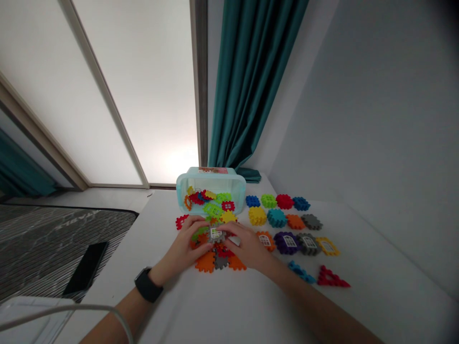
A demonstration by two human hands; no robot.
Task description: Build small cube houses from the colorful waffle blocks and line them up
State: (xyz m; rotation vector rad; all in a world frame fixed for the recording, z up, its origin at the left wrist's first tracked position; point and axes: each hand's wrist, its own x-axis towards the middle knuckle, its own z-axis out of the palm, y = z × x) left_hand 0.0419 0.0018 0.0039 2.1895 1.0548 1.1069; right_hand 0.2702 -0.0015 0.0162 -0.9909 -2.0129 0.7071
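Note:
Between both hands is a grey square toy block (pixel 215 233) with a white window in it. My left hand (pixel 187 244), with a dark watch on the wrist, grips its left side between fingers and thumb. At the right edge the fingers of my right hand (pixel 250 244) close on the same block. Beneath them lie loose notched pieces: an orange piece (pixel 205 262), a dark grey piece (pixel 221 261) and another orange piece (pixel 236 262). A red piece (pixel 225 251) shows partly between the hands.
A clear bluish bin (pixel 181 191) lies on its side behind, with colourful pieces spilling out. Right of it stand rows of stacked blocks sorted by colour, such as yellow ones (pixel 257 216). A blue piece (pixel 300 272) and red triangles (pixel 332 278) lie nearer. A cable (pixel 71 307) crosses the lower left.

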